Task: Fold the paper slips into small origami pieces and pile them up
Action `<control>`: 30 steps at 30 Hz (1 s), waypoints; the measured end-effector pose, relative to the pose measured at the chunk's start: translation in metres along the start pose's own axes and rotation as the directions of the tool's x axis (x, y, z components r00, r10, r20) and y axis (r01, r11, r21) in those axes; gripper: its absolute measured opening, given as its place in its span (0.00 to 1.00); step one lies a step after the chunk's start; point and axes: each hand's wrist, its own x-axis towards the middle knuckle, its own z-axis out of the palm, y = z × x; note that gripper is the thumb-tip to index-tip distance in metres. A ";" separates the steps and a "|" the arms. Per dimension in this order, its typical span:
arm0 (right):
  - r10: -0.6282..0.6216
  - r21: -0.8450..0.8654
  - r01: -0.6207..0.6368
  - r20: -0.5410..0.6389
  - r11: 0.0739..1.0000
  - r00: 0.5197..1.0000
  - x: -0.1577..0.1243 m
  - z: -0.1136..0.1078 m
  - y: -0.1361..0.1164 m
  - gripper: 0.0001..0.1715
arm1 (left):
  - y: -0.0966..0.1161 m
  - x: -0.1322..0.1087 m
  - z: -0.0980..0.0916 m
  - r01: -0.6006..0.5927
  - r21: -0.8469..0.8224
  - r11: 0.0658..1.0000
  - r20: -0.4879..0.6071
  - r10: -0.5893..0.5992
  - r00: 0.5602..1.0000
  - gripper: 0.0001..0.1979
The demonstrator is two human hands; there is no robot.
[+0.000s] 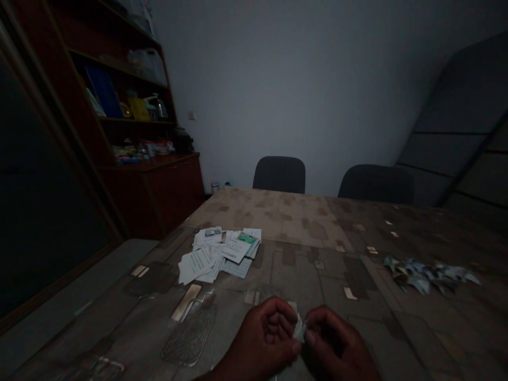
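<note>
Close to me above the table, my left hand (273,330) pinches a small folded piece of paper (299,329), pale and partly covered by the fingers. From the other side my right hand (333,336) grips the same paper between thumb and fingertips. The two hands almost meet around it, and its exact folded shape is too dark and small to make out. Beyond my left hand lies a loose pile of printed paper pieces (202,259), one with a green patch. Off to the right sits a cluster of folded paper shapes (426,275), whitish with some green and brown.
A patterned cloth covers the table (293,217). Two dark chairs stand at its far side, a left chair (279,173) and a right chair (376,182). A reddish cabinet (159,185) with loaded shelves is at the left. The room is dim.
</note>
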 end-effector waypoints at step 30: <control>-0.434 -0.309 0.498 0.255 0.810 0.864 0.002 -0.009 0.007 0.09 | 0.000 -0.001 0.007 0.255 0.023 0.967 -0.052 -0.254 0.966 0.09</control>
